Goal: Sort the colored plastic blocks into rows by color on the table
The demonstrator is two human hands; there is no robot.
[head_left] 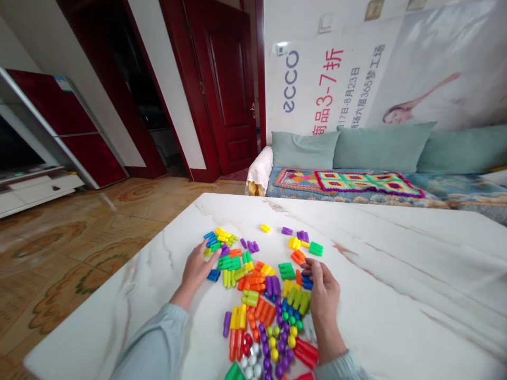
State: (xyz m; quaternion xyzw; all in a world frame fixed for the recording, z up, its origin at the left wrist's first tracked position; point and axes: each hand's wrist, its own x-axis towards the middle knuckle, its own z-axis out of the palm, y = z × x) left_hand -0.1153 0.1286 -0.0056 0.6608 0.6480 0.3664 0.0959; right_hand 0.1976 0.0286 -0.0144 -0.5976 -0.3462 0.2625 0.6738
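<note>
Fingers of the left hand [195, 272] spread from its thumb beside a purple block [225, 250]. The right hand's [325, 295] bend near an orange block [298, 257]; whether they pinch anything is unclear. Colorful blocks [264, 310] lie between both hands' fingers and nearer the wearer.

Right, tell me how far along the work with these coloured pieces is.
Done, it seems: the pieces are out on the table, with silver balls bunched together. In hand: the left hand is at the left cluster; the right hand is at orange and blue pieces, possibly holding one. Remaining, apparently: the central pile, where colours lie mixed.
</note>
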